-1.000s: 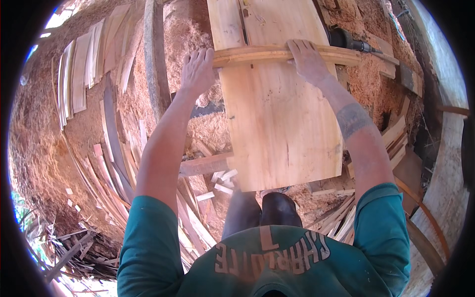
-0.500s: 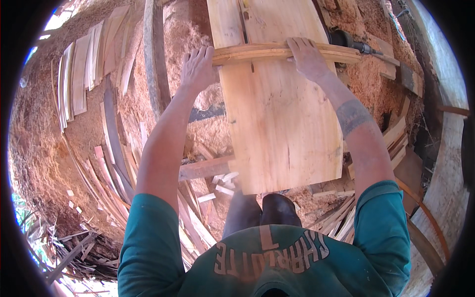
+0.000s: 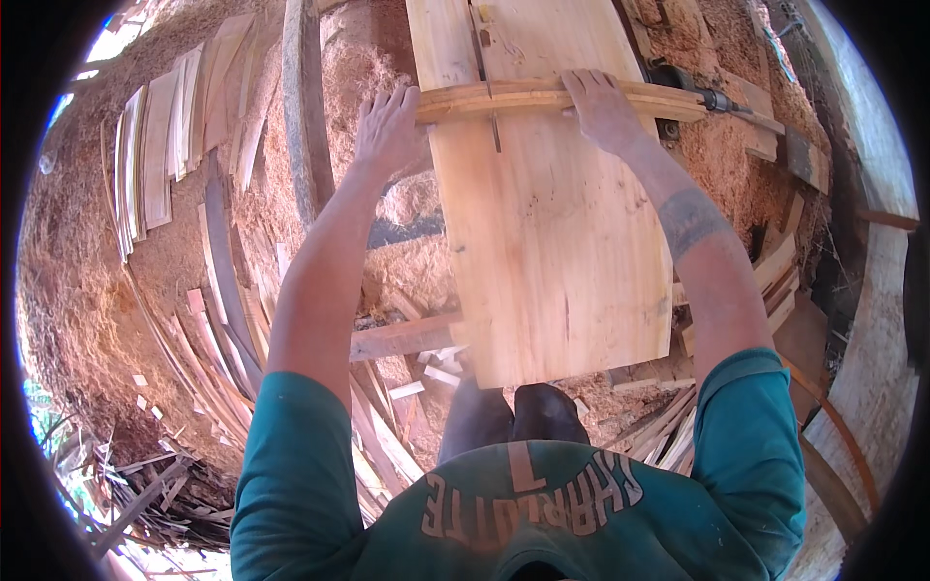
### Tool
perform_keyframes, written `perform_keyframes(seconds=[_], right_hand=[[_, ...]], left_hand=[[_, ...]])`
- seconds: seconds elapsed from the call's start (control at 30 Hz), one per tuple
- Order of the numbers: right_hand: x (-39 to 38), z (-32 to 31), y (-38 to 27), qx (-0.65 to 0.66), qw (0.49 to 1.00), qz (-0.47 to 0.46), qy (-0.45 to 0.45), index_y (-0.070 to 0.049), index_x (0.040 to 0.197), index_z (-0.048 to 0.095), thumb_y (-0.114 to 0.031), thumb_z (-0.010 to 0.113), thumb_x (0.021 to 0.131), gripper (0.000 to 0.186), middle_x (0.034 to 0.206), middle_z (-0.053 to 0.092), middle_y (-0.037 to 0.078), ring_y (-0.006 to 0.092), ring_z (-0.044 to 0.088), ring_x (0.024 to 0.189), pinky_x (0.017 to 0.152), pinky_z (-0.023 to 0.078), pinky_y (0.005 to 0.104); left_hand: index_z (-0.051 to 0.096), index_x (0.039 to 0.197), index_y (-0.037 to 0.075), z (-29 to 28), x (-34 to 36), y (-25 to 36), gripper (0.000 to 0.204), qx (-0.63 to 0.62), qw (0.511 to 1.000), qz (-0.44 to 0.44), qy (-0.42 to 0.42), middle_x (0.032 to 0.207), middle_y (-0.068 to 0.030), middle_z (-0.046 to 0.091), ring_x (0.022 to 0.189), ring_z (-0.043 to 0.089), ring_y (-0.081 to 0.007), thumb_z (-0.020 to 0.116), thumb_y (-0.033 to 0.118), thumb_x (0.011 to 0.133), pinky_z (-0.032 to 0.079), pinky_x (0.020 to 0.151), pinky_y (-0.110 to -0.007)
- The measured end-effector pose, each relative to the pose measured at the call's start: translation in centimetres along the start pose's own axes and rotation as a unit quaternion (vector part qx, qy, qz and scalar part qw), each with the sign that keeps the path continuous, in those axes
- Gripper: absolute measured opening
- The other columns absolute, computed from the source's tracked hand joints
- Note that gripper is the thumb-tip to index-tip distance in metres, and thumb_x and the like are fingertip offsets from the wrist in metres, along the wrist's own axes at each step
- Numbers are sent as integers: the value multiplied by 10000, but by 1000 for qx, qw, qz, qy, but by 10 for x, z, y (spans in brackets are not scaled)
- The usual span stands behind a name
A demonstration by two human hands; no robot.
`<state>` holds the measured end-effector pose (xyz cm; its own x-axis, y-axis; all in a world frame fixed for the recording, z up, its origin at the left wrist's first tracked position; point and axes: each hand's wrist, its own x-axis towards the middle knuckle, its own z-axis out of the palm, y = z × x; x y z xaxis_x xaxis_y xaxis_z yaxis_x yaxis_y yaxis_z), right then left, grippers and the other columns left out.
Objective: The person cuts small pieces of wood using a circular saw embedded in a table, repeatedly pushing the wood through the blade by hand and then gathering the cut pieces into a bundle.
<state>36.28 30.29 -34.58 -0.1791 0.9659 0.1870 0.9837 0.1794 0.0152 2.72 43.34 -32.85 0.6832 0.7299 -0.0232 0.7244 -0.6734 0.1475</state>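
A wide pale wooden board [image 3: 562,252] stretches away from me, with a narrow dark slot [image 3: 478,44] running along its far part. Across it lies a bundle of long wooden strips [image 3: 523,99], apparently two or more pressed together. My left hand [image 3: 387,131] grips the strips' left end, just off the board's left edge. Over the board's right half, my right hand [image 3: 603,111] clasps them, fingers over the far side and thumb on the near side. A thin dark line shows at the strips where they cross the slot; I cannot tell how deep it goes.
Beyond the strips' right end is a dark motor-like part with a metal shaft [image 3: 717,100]. A weathered beam [image 3: 305,116] runs along the left. Thin slats [image 3: 155,160] lie on sawdust farther left. Offcuts [image 3: 441,373] lie near my legs.
The thin dark line across the strips at the slot now shows more plainly. Both hands keep their hold and have hardly moved. The board sits slightly lower in the picture.
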Motion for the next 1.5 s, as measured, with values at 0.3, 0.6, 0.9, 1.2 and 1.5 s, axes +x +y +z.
perform_keyframes(seconds=[0.3,0.6,0.9,1.2,1.5], right_hand=[[27,5,18,-2,999,47,22,-47,1276,535,-280,773,867,527,1203,624,116,307,593,1176,1011,470,462],[-28,-44,-25,56,990,115,-62,-28,1344,516,-262,718,917,527,1278,605,181,369,573,1216,1029,456,499],[-200,-86,-200,143,962,43,-229,0,1310,535,-285,731,873,558,1202,608,175,350,576,1140,987,452,493],[-228,-79,-257,176,979,7,-103,0,1282,556,-396,774,838,633,1211,600,149,325,566,1160,1038,416,482],[-204,-97,-235,192,971,79,-117,39,1467,454,-570,803,805,965,1410,542,226,391,508,1334,1135,370,530]], left_hand=[[550,1363,56,4,27,-15,598,7,999,-4,38,1325,-145,625,1225,576,-355,785,320,881,414,1047,-518],[657,1230,30,-17,-43,-50,459,-396,858,-327,-26,1021,-84,705,913,694,-187,719,406,975,565,770,-343],[624,1275,30,-54,-181,34,430,-780,457,-421,64,1075,-98,694,965,691,-249,647,384,1032,581,847,-441],[514,1424,77,-34,-226,115,505,-911,300,-277,60,1314,-100,621,1227,599,-297,613,401,1048,485,1070,-529],[456,1422,93,2,-211,125,416,-920,298,-228,111,1298,-83,574,1283,538,-251,585,288,1079,431,1135,-471]])
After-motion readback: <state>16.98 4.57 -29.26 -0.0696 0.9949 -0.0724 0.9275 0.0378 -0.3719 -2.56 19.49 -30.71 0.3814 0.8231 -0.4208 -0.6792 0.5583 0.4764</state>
